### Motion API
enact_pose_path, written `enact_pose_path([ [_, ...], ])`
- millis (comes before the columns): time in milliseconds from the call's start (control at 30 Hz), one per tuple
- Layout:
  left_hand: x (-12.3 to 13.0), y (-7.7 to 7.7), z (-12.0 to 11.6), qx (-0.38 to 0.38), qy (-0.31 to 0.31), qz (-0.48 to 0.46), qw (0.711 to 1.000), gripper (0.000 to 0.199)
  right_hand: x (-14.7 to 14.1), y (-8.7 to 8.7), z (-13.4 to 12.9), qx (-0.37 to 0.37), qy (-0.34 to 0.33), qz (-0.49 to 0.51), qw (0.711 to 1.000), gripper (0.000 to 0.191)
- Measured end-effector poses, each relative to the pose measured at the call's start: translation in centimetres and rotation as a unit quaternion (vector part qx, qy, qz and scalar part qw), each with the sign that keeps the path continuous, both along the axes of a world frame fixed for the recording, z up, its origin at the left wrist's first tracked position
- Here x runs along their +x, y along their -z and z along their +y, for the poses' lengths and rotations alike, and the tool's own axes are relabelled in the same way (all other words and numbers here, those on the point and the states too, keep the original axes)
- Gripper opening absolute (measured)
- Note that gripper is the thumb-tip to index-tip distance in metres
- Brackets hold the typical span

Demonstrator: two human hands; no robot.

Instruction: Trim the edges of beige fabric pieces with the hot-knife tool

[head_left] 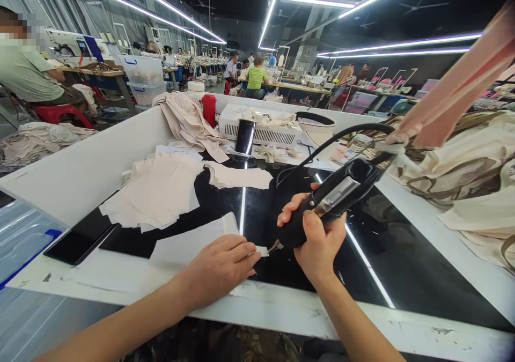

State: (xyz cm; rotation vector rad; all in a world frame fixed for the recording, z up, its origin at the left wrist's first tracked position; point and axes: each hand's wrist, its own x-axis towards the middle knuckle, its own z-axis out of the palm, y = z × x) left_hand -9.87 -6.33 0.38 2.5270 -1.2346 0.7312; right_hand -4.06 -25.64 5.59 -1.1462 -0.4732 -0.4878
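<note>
My right hand (317,241) is wrapped round a black corded hand tool (333,193) with a silver plate along its side. The tool's thin tip points down left and meets, or nearly meets, the end of a small white fabric strip (263,251). My left hand (225,265) presses its closed fingers on that strip, over a white sheet (189,241) on the glossy black tabletop (277,281). A pale strip (230,223) lies along the sheet's upper edge. Beyond the left hand, a pile of cream fabric pieces (155,190) and one separate cream piece (241,177) lie flat.
A peach fabric band (462,78) rises from the tool's rear, beside its black cable (333,137). At the back stand a white vented box (261,128), a black cylinder (244,137) and a red container (208,111). A dark phone-like slab (80,238) lies left; fabric heaps (478,174) lie right.
</note>
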Motion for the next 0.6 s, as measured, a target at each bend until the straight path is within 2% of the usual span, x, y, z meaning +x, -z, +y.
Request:
enact_pose_path([
  [400,0.07,0.52,0.84,-0.004,-0.031,0.027,0.999,0.018,-0.51,-0.3,-0.11,-0.009,0.02,0.0,1.0,0.037],
  [600,-0.1,0.58,0.91,-0.008,-0.024,0.03,0.999,0.019,-0.4,-0.67,0.09,0.004,0.029,0.005,1.0,0.037],
])
